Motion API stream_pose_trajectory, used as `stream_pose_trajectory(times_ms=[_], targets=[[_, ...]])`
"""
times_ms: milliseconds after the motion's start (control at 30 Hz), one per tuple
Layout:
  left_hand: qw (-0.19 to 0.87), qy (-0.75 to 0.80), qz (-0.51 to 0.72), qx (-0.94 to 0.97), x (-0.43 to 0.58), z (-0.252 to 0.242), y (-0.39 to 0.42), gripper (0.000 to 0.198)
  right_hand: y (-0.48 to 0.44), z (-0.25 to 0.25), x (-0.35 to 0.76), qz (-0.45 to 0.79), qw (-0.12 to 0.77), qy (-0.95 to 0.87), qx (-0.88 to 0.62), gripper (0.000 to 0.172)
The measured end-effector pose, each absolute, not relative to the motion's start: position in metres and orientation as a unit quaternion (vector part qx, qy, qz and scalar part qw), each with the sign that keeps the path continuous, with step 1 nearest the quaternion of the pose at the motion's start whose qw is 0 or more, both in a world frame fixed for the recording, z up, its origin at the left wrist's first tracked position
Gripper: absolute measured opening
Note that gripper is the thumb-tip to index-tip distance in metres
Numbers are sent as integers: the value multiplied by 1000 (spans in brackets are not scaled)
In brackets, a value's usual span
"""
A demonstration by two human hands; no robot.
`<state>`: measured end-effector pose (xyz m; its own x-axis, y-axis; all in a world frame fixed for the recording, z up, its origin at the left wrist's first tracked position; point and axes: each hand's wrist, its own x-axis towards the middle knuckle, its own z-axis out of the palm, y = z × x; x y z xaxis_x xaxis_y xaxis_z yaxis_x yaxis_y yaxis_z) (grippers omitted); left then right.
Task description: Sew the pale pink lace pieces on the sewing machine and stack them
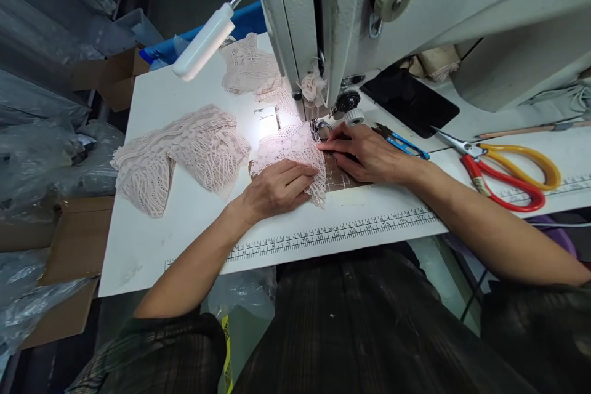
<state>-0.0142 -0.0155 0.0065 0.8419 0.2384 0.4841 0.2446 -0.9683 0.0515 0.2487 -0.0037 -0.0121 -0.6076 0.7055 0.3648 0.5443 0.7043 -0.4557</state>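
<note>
A pale pink lace piece lies under the presser foot of a white sewing machine. My left hand rests flat on its near part, fingers stretched to the right. At the lace's right edge, just beside the foot, my right hand has its fingertips closed together on the fabric. Under that hand is a brown plate on the table. More lace lies left, in a folded piece, and behind, in another piece. The needle tip is hard to make out.
Blue thread snips, a black phone and scissors with red and yellow handles lie to the right. A white lamp hangs over the table. A printed ruler runs along the front edge. Cardboard boxes stand left.
</note>
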Motion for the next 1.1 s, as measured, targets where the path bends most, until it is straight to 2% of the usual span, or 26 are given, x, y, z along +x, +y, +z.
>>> stream_pose_trajectory(times_ms=[333,433,1100], targets=[[-88,-183,-150,-968,-9,23,-4,19,-6,-7,253,130,257,-908,-304,39],[-102,-182,-154,-966,-8,24,-2,18,-8,-6,253,117,249,-910,-311,39],[-26,-205,-208,-956,-7,13,-10,17,-9,-5,244,36,240,-905,-351,35]])
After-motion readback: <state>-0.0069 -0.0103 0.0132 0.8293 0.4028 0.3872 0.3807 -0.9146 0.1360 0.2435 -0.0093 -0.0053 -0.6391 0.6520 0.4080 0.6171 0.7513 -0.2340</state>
